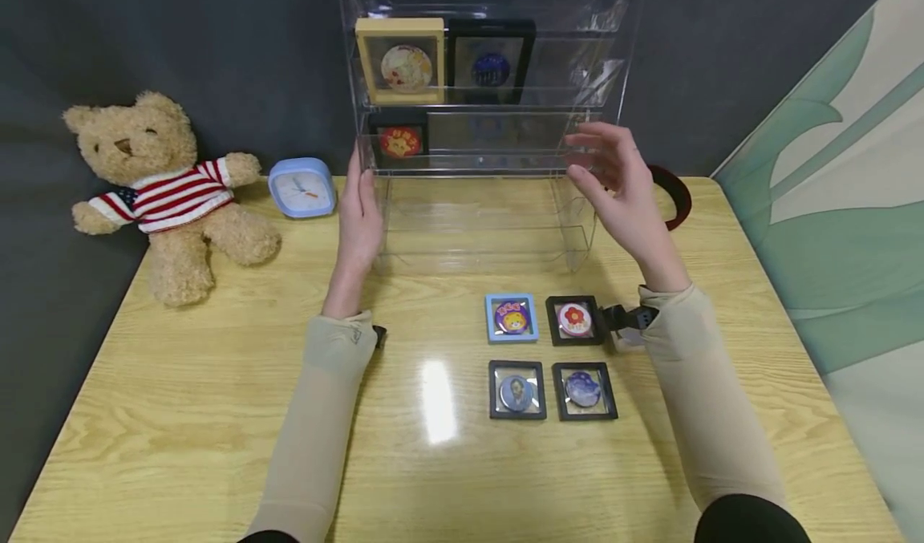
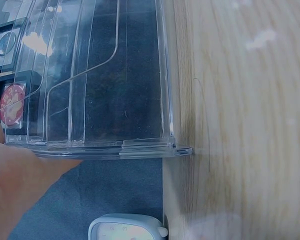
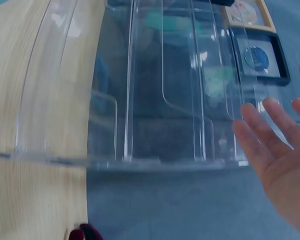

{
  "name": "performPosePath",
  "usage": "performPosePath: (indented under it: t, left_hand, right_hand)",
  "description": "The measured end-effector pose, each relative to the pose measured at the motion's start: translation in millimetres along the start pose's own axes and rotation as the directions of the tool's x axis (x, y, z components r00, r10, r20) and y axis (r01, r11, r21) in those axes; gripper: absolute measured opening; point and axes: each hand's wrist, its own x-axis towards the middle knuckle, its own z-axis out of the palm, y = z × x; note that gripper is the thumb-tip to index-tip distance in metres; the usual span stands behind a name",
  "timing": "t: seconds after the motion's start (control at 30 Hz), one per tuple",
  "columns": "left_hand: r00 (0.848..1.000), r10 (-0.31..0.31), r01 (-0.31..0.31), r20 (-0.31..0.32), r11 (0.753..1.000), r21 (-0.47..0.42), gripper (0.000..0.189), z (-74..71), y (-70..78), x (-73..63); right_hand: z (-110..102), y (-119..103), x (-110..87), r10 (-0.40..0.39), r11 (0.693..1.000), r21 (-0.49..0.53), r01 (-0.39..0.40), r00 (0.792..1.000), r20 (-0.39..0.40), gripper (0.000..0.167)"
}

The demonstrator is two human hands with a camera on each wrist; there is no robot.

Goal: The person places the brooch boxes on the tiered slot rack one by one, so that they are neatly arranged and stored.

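A clear plastic display rack (image 1: 484, 166) stands at the back of the table. My left hand (image 1: 359, 214) holds its left side panel, thumb at the front edge and fingers along the outside. My right hand (image 1: 617, 182) is raised beside the rack's right side, its fingers spread and loosely bent with nothing between them. On an upper tier sit a cream-framed badge (image 1: 407, 68) and a black-framed blue badge (image 1: 492, 70). A smaller black frame with a red badge (image 1: 400, 142) stands at the left of the tier below, close to my left hand.
Several small framed badges lie before the rack: a blue frame (image 1: 511, 318), a black frame with a red flower (image 1: 575, 319) and two other black frames (image 1: 517, 393). A teddy bear (image 1: 173, 190) and a blue clock (image 1: 302, 188) are at left; a dark red band (image 1: 674, 198) lies at right.
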Motion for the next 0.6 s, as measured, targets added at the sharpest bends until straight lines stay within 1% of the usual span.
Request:
performPosePath:
  t: [0.17, 0.3, 0.37, 0.5, 0.57, 0.6]
  left_hand:
    - [1.000, 0.010, -0.010, 0.003, 1.000, 0.004, 0.052, -1.3, -0.1, 3.0]
    - [1.000, 0.007, -0.007, 0.004, 1.000, 0.006, 0.053, -2.1, -0.4, 3.0]
    - [1.000, 0.006, -0.006, 0.007, 1.000, 0.003, 0.053, -2.0, -0.3, 2.8]
    - [1.000, -0.001, 0.001, 0.009, 1.000, 0.000, 0.053, -1.2, 0.5, 2.0]
    - [1.000, -0.007, 0.007, 0.009, 1.000, 0.002, 0.053, -0.7, 0.8, 1.7]
    - [1.000, -0.012, 0.012, 0.010, 1.000, 0.005, 0.053, -0.5, 1.1, 1.4]
  right_hand:
    - [-14.7, -2.7, -11.0, 0.021, 0.999, -0.028, -0.022, 0.999, -0.036, 0.046]
    - [-25.8, -0.8, -19.9, 0.033, 0.999, 0.017, -0.032, 0.997, -0.076, 0.044]
    - [-32.1, 1.9, -25.8, 0.027, 0.998, 0.067, -0.020, 0.995, -0.097, 0.043]
    - [-45.6, 8.3, -40.0, 0.017, 0.992, 0.129, 0.000, 0.991, -0.130, 0.041]
    - [-52.1, 11.0, -48.6, 0.022, 0.992, 0.125, -0.004, 0.990, -0.139, 0.040]
    - [-55.2, 12.3, -53.0, 0.024, 0.995, 0.101, -0.010, 0.990, -0.138, 0.039]
